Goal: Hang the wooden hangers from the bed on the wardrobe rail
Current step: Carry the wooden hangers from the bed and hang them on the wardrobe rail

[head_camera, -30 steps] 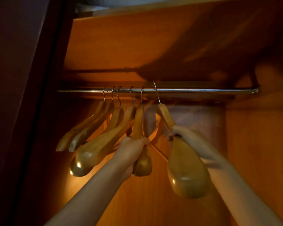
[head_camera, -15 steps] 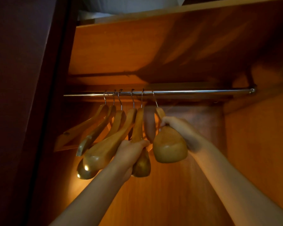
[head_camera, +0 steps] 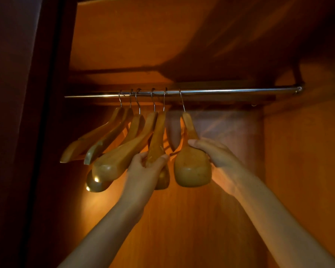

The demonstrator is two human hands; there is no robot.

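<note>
Wooden hangers (head_camera: 122, 155), 6 in all, hang by their metal hooks (head_camera: 153, 101) from the chrome wardrobe rail (head_camera: 230, 91), bunched toward its left half inside the dim, orange-lit wardrobe (head_camera: 298, 171). The left hand (head_camera: 145, 169) grips the lower arm of the 5th hanger (head_camera: 157, 132) from the left, fingers and thumb curled round the wood, while the right hand (head_camera: 215, 153) holds the 6th hanger (head_camera: 191, 169), the rightmost, with fingers wrapped over the right side of its broad shoulder end. The 6th hanger hangs slightly apart from the other 5, its hook over the rail just right of theirs.
</note>
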